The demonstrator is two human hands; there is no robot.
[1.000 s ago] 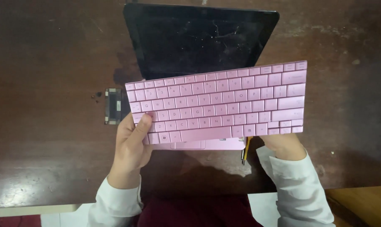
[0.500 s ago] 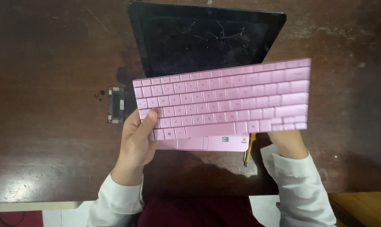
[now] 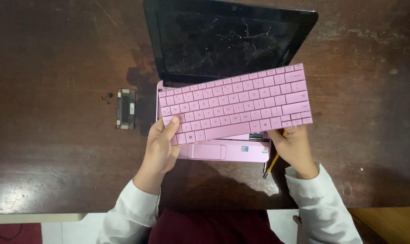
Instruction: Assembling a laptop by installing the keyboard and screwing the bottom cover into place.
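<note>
A detached pink keyboard (image 3: 235,104) is held tilted above a small pink laptop (image 3: 223,151) that lies open on the dark wooden table (image 3: 56,171). My left hand (image 3: 162,147) grips the keyboard's lower left corner, thumb on the keys. My right hand (image 3: 294,147) holds its lower right edge from beneath. The laptop's black, dusty screen (image 3: 227,40) lies flat behind. Its touchpad strip shows below the keyboard.
A small dark rectangular part (image 3: 126,108) lies left of the laptop, with tiny dark bits (image 3: 108,96) beside it. A yellow pencil-like tool (image 3: 273,163) lies under my right hand. The table's near edge runs along the bottom.
The keyboard has been lifted and shifted slightly to the right and up, uncovering more of the laptop's pink base and touchpad. Both hands keep their hold.
</note>
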